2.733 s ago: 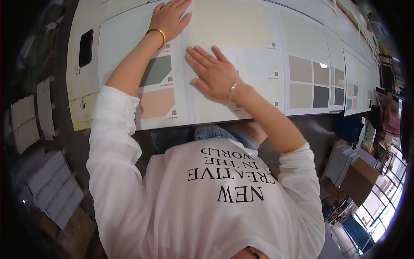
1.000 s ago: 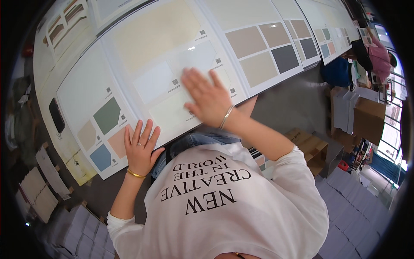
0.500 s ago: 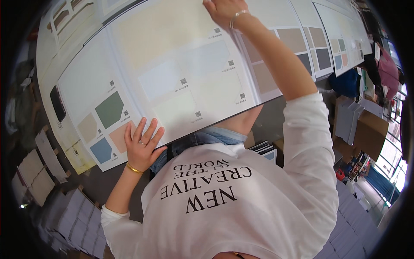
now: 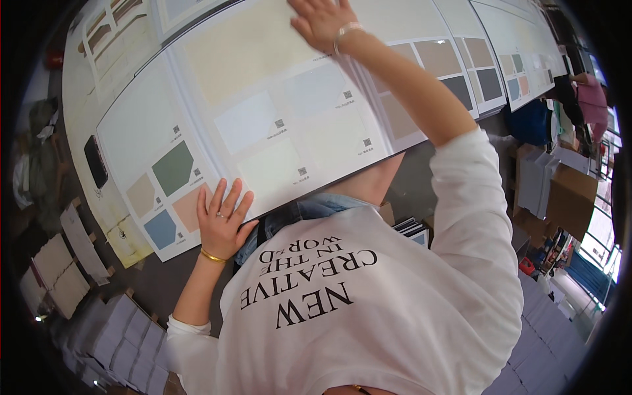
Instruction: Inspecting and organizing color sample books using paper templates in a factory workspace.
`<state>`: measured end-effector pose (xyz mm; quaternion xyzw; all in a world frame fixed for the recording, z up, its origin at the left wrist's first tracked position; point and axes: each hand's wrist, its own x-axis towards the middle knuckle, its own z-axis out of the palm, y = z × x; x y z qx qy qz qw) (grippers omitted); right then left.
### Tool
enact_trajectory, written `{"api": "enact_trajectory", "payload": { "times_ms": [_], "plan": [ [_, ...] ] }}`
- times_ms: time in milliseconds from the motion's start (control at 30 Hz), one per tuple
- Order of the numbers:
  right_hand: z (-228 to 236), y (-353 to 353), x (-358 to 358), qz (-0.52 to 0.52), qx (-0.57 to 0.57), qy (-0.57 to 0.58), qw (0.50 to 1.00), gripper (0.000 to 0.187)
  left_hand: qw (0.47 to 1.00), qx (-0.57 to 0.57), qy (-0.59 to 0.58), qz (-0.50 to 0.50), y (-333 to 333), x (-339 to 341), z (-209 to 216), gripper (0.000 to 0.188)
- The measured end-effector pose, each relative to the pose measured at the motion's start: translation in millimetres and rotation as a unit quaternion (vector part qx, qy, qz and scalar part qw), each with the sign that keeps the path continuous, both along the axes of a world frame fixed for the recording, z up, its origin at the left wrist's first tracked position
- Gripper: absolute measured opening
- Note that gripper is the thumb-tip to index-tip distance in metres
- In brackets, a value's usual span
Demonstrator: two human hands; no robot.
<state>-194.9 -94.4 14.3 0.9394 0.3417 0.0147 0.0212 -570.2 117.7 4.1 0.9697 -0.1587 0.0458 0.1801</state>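
Note:
A large fold-out colour sample book (image 4: 255, 186) lies spread across the table before me, its white panels carrying pale cream, white, green, beige, blue, pink and brown swatches. My left hand (image 4: 226, 220) rests flat on the near edge at the left fold, fingers apart beside the pink swatch (image 4: 187, 208). A ring and a gold bangle are on it. At the far side, my right hand (image 4: 322, 25) is spread over the cream swatch (image 4: 234, 49), close to the right fold. Neither hand grips anything. The right fingertips reach near the top rim of the picture.
A dark phone (image 4: 96, 161) lies on the table at the left. Another sample book (image 4: 520, 49) lies open at the far right, near a person in pink (image 4: 592, 105). Cardboard boxes (image 4: 571, 201) stand on the right. Paper stacks (image 4: 125, 336) fill the lower left.
My right hand has slid left across the upper part of the panel, its fingers now more spread. My left hand stays at the near edge. The whole view has shifted slightly.

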Motion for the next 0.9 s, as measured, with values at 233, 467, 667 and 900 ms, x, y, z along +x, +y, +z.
{"api": "enact_trajectory", "payload": {
  "times_ms": [233,467,667,900],
  "plan": [
    [3.6,-91.5,-139.6,0.046,0.055,0.034,0.997,0.066,1.000,0.008,0.004,-0.002,2.5,-3.6,4.4,0.059],
    [5.1,-124.8,-219.1,0.012,0.045,0.052,0.998,0.077,1.000,0.002,0.004,-0.012,1.7,-1.6,6.5,0.059],
    [15.4,-33.9,-244.3,0.134,0.033,0.196,0.971,0.089,1.000,0.000,0.000,-0.011,-1.2,-2.9,8.4,0.057],
    [-14.0,74.3,-210.6,0.255,0.069,0.127,0.956,0.077,1.000,-0.001,-0.016,-0.014,-1.8,-5.6,3.0,0.053]
  ]
}}
